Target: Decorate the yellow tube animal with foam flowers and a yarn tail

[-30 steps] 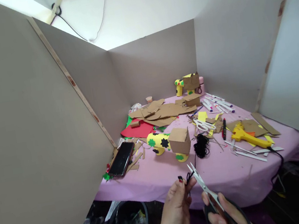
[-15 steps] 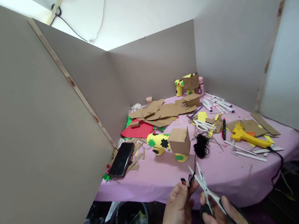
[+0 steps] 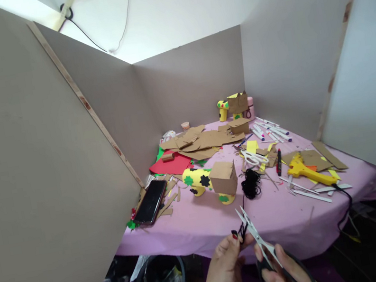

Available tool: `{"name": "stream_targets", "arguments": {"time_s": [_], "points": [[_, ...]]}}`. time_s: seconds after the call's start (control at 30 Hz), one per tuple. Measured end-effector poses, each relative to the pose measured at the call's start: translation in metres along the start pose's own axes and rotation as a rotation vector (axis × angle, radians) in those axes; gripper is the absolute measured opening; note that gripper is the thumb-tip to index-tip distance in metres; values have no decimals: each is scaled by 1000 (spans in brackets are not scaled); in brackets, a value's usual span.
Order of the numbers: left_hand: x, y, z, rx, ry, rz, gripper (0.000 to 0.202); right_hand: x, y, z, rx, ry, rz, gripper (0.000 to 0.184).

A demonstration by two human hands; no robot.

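Pinched between the thumb and fingers of my left hand is a small looped bunch of black yarn. A strand runs from it up to a tangled black yarn ball on the table. My right hand grips scissors with black handles; their blades are slightly apart, close around the strand beside the bunch. Beyond my hands stands a yellow spotted animal figure with a plain cardboard box head.
A phone and cardboard scraps lie left. A yellow glue gun, white-handled scissors and several markers lie right. Cardboard sheets and a second spotted figure are behind. A black bin stands below the table edge.
The scissors' blades have drawn closer together around the yarn strand. My left hand still pinches the bunch. The whole view has shifted slightly.
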State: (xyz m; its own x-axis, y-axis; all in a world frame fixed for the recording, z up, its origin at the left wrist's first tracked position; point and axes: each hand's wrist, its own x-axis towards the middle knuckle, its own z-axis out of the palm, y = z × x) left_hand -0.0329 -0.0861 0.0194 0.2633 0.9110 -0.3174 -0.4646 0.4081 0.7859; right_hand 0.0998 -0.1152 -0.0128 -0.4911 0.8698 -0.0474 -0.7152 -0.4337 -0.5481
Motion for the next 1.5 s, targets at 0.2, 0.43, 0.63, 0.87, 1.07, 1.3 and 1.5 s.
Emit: {"name": "stream_targets", "arguments": {"time_s": [0.2,0.43,0.63,0.87,1.07,1.3,1.5], "points": [[-1,1,-8,4,114,-33,28,2,-35,-2,-415,310,-234,43],[0,17,-6,52,215,70,37,15,-127,-66,-1925,833,-301,40],[-7,30,5,176,192,205,19,14,-136,-70,-2049,856,-359,34],[-12,34,15,394,19,226,23,15,-83,17,-1107,206,-196,30],[-21,38,22,269,-170,56,26,21,-64,41,-655,35,-48,28],[-29,40,25,254,-155,3,24,21,-65,42,-642,59,-72,23],[-28,41,19,110,-180,-31,22,25,-65,44,-606,205,-173,32]]}}
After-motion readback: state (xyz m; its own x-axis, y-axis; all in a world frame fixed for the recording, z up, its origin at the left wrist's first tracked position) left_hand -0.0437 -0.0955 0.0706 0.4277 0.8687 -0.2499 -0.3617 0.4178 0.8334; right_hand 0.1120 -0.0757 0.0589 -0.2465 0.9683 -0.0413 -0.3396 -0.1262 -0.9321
